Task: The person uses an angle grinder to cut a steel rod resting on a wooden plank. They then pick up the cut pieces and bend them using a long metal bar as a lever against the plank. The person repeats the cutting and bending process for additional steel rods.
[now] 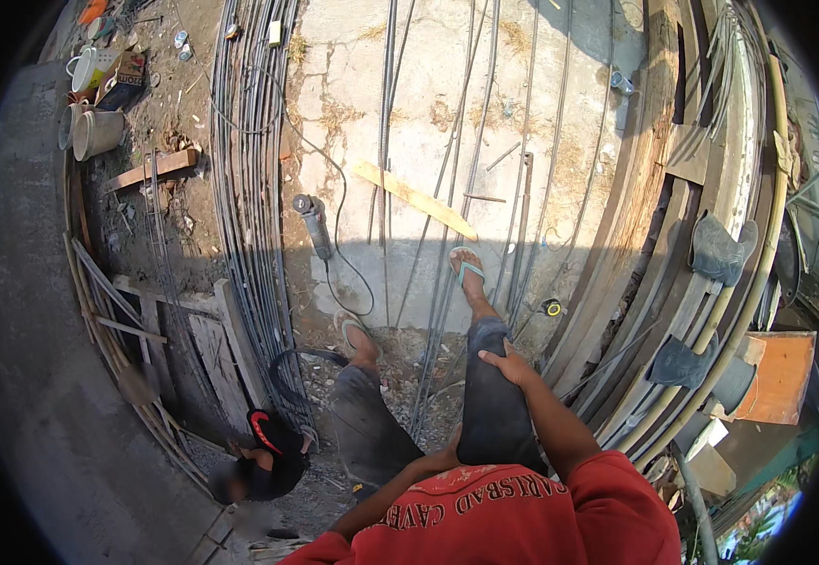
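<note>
My right hand (508, 367) grips my right leg (489, 405) just below the knee, thumb across the dark trousers. My left hand (442, 457) is at the inner side of the same thigh, its fingers mostly hidden. Both my feet, in flip-flops, are on the concrete ground (419, 282). Ahead, a grey angle grinder (315, 231) lies with its cord looped beside it. A pale wooden board (414, 198) lies across long steel rods near my right foot, and a small yellow-and-black round item (551, 308) is to its right.
Bundles of rods (245, 169) run along the left, beside buckets (99, 132) and scrap wood (151, 169). A person in black (278, 452) is low at the lower left. Timber beams (617, 235), poles, dark boots (715, 250) and an orange panel (777, 377) line the right.
</note>
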The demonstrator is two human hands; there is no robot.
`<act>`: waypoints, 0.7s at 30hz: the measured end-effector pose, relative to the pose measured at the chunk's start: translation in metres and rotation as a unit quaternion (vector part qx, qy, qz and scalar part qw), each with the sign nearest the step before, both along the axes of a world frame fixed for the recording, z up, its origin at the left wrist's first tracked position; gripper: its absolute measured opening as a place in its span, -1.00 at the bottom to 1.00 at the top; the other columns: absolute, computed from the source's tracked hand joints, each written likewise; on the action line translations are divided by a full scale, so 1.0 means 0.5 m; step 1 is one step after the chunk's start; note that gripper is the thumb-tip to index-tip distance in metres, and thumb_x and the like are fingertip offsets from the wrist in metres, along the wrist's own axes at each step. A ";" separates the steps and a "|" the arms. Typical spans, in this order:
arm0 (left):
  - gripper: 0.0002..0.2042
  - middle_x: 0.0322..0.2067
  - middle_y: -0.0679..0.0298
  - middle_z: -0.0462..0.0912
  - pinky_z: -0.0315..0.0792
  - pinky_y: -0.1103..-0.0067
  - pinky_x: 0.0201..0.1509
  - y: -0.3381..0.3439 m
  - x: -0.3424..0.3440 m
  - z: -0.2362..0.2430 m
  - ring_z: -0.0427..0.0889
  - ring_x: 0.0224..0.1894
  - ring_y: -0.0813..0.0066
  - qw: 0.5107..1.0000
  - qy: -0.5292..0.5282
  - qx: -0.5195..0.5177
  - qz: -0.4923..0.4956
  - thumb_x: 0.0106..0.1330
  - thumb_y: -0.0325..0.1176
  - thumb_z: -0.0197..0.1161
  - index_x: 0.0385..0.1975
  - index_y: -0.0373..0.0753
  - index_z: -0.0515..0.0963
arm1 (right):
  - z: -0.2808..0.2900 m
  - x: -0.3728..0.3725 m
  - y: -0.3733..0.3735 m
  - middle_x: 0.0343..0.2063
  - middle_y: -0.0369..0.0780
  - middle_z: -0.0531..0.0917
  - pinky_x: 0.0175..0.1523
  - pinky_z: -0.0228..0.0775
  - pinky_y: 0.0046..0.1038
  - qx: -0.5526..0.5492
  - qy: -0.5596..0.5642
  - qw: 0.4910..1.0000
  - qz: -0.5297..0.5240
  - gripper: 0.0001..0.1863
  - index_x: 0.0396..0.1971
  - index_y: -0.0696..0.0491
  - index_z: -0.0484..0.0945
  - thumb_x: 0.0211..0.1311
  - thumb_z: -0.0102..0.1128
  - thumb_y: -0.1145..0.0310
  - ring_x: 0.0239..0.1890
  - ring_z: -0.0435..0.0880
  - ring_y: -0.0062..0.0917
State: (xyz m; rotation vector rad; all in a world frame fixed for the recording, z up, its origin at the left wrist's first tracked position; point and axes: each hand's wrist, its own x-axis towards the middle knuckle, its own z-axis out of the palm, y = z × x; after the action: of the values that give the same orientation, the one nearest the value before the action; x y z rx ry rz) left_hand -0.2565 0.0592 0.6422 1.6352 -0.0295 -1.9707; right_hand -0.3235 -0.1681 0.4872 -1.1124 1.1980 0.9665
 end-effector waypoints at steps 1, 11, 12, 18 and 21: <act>-0.33 0.45 0.02 0.41 0.20 0.27 0.56 0.014 -0.004 0.015 0.32 0.53 0.15 1.000 0.018 -0.002 0.013 0.49 0.04 0.27 0.48 -0.20 0.35 | 0.007 0.004 -0.016 0.55 0.18 0.14 0.61 0.03 -0.27 0.012 0.009 1.000 -0.013 0.32 0.58 0.29 -0.01 0.13 0.31 -0.43 0.59 0.17 -0.05; -0.25 0.41 0.20 0.48 0.25 -0.01 0.46 -0.287 0.505 0.491 0.40 0.44 -0.05 0.674 -0.565 -0.374 0.293 0.47 0.34 0.08 0.51 -0.01 0.32 | 0.046 -0.151 -0.128 0.15 0.12 0.66 0.40 0.31 -0.14 0.008 -0.015 0.980 0.199 -0.15 0.23 0.15 0.60 0.47 -0.13 -0.38 0.30 0.56 0.04; -0.27 0.40 0.22 0.49 0.22 0.03 0.47 -0.297 0.519 0.531 0.36 0.46 0.00 0.605 -0.727 -0.266 0.185 0.45 0.35 0.11 0.47 0.01 0.38 | 0.037 -0.173 -0.131 0.16 0.14 0.65 0.40 0.31 -0.13 0.013 -0.016 0.969 0.246 -0.14 0.23 0.16 0.60 0.49 -0.17 -0.38 0.30 0.55 0.07; -0.51 0.25 0.58 0.61 0.13 0.31 0.46 -0.210 0.493 0.510 0.41 0.33 0.21 0.288 -0.900 -0.230 0.234 0.49 0.17 0.15 0.30 0.14 0.60 | -0.001 -0.134 -0.089 0.11 0.09 0.70 0.37 0.32 -0.19 -0.045 0.009 0.982 0.184 -0.13 0.16 0.19 0.65 0.50 -0.15 -0.39 0.27 0.60 -0.04; -0.50 0.16 0.54 0.70 0.28 0.33 0.36 -0.071 0.430 0.441 0.57 0.20 0.20 0.489 -0.394 -0.553 0.548 0.56 0.14 0.06 0.35 0.06 0.54 | -0.092 -0.139 -0.082 0.08 0.00 0.74 0.32 0.38 -0.28 -0.038 0.068 0.985 0.152 -0.18 0.15 0.14 0.67 0.50 -0.07 -0.37 0.20 0.65 -0.17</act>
State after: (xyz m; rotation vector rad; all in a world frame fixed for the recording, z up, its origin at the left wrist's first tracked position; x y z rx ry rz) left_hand -0.0416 0.0235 0.8626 0.9113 -0.3969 0.0911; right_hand -0.3930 -0.2091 0.4410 -1.3336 1.2018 1.2546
